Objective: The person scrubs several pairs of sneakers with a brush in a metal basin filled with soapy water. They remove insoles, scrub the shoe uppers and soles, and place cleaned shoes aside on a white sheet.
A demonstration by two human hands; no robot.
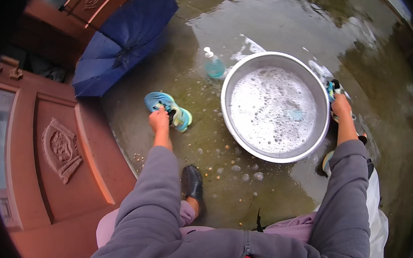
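Note:
My left hand point(159, 119) grips a blue and yellow-green sneaker point(183, 121) around its laces and collar, left of the basin. On the right, my right hand point(341, 104) has its fingers on another blue sneaker point(330, 90), partly hidden by the hand and the basin's rim. Between my hands stands a wide metal basin point(321, 115) full of white suds point(268, 101). A pale blue patch point(295, 115) shows through the foam; what it is I cannot tell. Beside the basin's upper left is a clear pump bottle point(215, 69) of blue-green liquid.
An opened dark blue umbrella point(125, 41) lies at upper left, by a carved reddish-brown door point(61, 145). Part of another shoe point(326, 164) shows beside my right sleeve. White plastic sheeting or a bag point(378, 225) is at lower right. Wet concrete point(230, 197) carries bubbles and small kernels.

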